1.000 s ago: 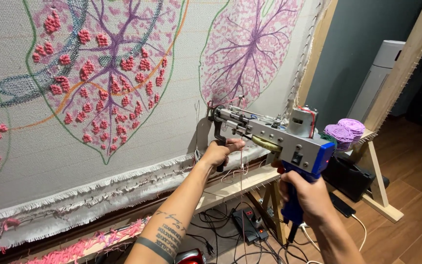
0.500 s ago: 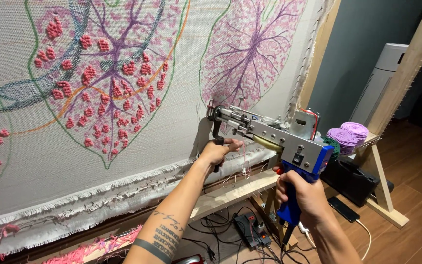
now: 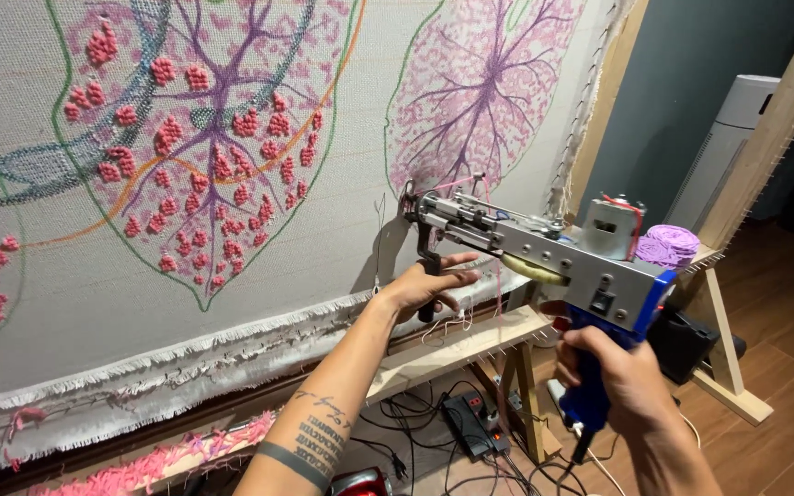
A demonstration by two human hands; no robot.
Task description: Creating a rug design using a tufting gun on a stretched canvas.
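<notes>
tufting gun (image 3: 544, 253) held against stretched cloth (image 3: 323, 248) bearing leaf designs; left hand (image 3: 425, 287) grips the front handle, right hand (image 3: 613, 372) the blue rear grip. purple yarn (image 3: 671, 246) sits on the wooden frame (image 3: 470, 344).

**One head-worn view, angled down and to the right at close range**

Only a single view is supplied, so no overlap between views can be given. The scene is seen from the person's head, looking forward and slightly down. The stretched tufting cloth (image 3: 342, 248) is seen close up and obliquely, filling the left and centre and receding to the right. Both forearms are seen entering from the bottom edge; the left hand (image 3: 420, 287), the right hand (image 3: 613, 377) and the tufting gun (image 3: 544, 253) are caught at arm's length. The wooden frame (image 3: 470, 344) and wooden floor (image 3: 783, 367) are taken in below and at right.
</notes>
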